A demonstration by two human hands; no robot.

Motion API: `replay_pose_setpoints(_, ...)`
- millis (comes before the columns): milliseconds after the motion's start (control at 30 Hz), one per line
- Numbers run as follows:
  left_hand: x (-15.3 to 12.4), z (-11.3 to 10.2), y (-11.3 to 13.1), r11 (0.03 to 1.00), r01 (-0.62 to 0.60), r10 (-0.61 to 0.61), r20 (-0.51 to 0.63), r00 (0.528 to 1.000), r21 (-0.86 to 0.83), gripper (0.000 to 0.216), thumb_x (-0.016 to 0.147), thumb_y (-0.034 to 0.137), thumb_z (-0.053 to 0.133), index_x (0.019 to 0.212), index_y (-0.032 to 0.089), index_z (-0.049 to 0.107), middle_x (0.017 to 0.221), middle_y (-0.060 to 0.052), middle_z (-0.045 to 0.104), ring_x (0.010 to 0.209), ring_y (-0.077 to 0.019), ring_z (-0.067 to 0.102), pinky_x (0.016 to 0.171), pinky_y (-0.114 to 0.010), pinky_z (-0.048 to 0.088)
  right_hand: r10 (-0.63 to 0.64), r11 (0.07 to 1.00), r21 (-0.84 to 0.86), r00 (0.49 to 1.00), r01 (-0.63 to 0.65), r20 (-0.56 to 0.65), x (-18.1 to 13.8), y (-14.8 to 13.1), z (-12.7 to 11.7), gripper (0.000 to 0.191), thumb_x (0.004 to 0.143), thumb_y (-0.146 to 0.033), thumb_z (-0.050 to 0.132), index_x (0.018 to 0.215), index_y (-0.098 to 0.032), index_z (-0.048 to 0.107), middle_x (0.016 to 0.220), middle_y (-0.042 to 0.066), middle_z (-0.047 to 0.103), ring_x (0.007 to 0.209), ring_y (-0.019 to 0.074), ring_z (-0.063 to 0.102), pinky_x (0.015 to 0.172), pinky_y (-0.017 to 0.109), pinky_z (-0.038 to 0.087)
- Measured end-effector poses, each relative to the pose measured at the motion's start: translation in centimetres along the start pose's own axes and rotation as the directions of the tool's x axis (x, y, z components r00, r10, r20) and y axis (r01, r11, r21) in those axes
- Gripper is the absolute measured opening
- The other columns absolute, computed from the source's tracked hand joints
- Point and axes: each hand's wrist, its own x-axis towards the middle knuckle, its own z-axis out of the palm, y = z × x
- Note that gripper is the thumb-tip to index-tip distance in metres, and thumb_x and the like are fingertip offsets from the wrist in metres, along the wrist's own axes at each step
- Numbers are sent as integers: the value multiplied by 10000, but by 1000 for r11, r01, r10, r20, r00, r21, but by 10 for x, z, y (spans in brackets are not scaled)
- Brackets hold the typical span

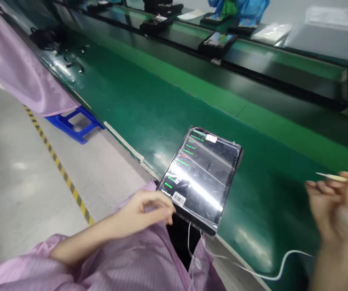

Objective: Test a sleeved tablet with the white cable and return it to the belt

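A black tablet lies on the green bench near its front edge, its screen lit with green text lines and glare. A barcode sticker sits at its near left corner. My left hand rests at that corner, fingers curled against the tablet's edge. My right hand hovers blurred at the right, pinching a thin pale stick between the fingertips. A white cable runs from the tablet's near edge down and off to the right.
More tablets in black trays stand along the far conveyor. A person in blue works at the back. A blue stool and a person's pink coat are at the left, beside yellow-black floor tape.
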Motion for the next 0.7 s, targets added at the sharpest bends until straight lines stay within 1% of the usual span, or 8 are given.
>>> replay_pose_setpoints(67,13,-9,6,928,-239,297,-178,938,286,142,866,313,635,846,267,768,725,-54,726,684,-209,673,723,-361,555,98,995,-22,995,-98,3,-17,3,22,179,846,-155,676,669,-164,647,555,-9,518,488,105,477,680,364,465)
replay_pose_setpoints(133,31,-15,6,724,-354,534,-157,831,592,198,883,306,591,942,253,772,870,-81,724,792,-233,657,790,-409,529,175,984,-36,984,-174,27,-28,4,35,164,833,-81,640,681,-134,671,568,8,545,495,97,490,678,340,462)
replay_pose_setpoints(200,50,-18,2,503,-380,636,-36,771,776,306,921,323,524,1115,221,736,1084,-128,671,972,-273,614,874,-469,491,205,978,-36,978,-203,42,-33,7,40,185,837,-45,597,685,-117,675,561,8,545,484,84,477,669,309,464)
replay_pose_setpoints(300,73,-23,-4,353,-358,616,73,784,864,404,980,344,423,1298,213,635,1303,-160,521,1189,-312,490,979,-522,430,205,978,-32,977,-204,49,-32,10,41,172,835,-55,605,687,-116,667,544,4,537,471,82,464,645,284,478)
replay_pose_setpoints(400,83,-29,-7,319,-350,539,135,831,881,417,999,368,398,1338,235,602,1392,-159,426,1273,-339,416,1035,-551,386,210,978,-16,977,-210,47,-30,10,39,167,826,-57,593,691,-122,668,530,-3,528,454,82,453,616,267,490)
replay_pose_setpoints(467,82,-32,-8,335,-363,524,148,839,869,434,1003,391,393,1377,251,563,1452,-160,374,1303,-358,394,1056,-573,366,215,977,-7,976,-215,44,-30,10,38,178,814,-44,568,693,-119,675,530,1,535,453,83,458,607,257,493)
replay_pose_setpoints(567,71,-31,-9,417,-397,535,133,834,817,544,987,478,438,1502,314,378,1567,-136,257,1386,-378,323,1107,-590,321,188,982,-5,980,-188,65,-29,13,38,147,804,-79,607,678,-122,669,570,17,563,519,97,529,637,268,506)
replay_pose_setpoints(700,50,-21,-21,576,-370,417,127,900,729,962,848,613,642,1576,339,77,1635,-140,137,1472,-404,216,1151,-592,291,160,987,-54,971,-153,178,-22,21,49,129,768,-195,743,685,-129,669,688,35,624,657,123,617,741,303,527)
